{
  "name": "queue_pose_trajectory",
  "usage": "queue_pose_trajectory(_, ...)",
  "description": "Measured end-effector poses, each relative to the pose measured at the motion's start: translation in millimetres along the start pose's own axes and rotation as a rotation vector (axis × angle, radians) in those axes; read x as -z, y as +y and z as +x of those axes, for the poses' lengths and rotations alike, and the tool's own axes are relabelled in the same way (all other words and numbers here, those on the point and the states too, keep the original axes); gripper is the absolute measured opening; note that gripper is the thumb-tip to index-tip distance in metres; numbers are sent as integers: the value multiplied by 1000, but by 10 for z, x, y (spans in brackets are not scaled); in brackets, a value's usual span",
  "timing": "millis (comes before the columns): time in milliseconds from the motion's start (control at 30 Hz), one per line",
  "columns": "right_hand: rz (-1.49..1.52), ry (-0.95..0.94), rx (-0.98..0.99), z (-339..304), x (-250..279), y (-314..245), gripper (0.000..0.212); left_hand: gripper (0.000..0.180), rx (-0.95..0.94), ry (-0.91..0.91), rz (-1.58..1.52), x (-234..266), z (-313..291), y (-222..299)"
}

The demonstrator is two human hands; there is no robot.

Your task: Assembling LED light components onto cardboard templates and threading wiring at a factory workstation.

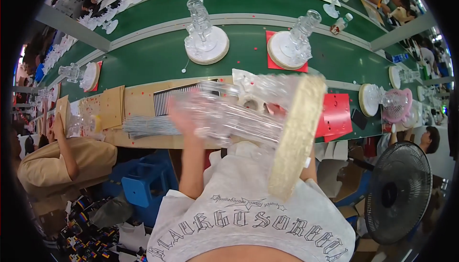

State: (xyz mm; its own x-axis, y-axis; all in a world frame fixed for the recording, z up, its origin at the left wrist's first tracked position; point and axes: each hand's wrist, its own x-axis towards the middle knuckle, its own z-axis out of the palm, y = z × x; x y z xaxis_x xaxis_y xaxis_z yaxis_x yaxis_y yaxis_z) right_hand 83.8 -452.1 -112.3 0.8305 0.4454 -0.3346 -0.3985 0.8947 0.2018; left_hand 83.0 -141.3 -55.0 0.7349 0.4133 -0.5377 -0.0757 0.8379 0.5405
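A clear tower-like piece lies tilted sideways in front of my chest, smeared by motion. Its thick round base, pale yellow at the rim, is turned to the right. My left hand is closed around the narrow end, though its fingers are blurred. Behind the base my right hand is hidden; only part of that forearm shows. Past the held piece, a white sheet lies on the bench. Similar clear pieces stand on round bases on the green belt, one at centre and one on a red card.
A bundle of thin grey wires and a black striped sheet lie left, beside cardboard sheets. Red sheets and a dark phone are right. A black fan stands right, a blue stool left. Co-workers sit around.
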Motion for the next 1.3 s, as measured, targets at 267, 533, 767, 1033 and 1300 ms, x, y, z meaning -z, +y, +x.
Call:
queue_pose_trajectory(267,-633,144,556,-1340,138,-395,76,63,818,-328,-1,304,157,-2152)
queue_pose_trajectory(533,-601,222,781,-803,499,-597,58,70,1090,-310,91,667,498,-2340)
queue_pose_trajectory(767,-799,341,740,-503,26,-102,52,57,566,-725,98,793,211,-2171)
queue_pose_trajectory(1033,-1095,197,966,-508,-307,216,58,62,20,-656,694,1590,73,-1937)
queue_pose_trajectory(1300,-2226,98,1565,-762,-478,140,45,68,-1260,-543,1213,158,-1255,-655)
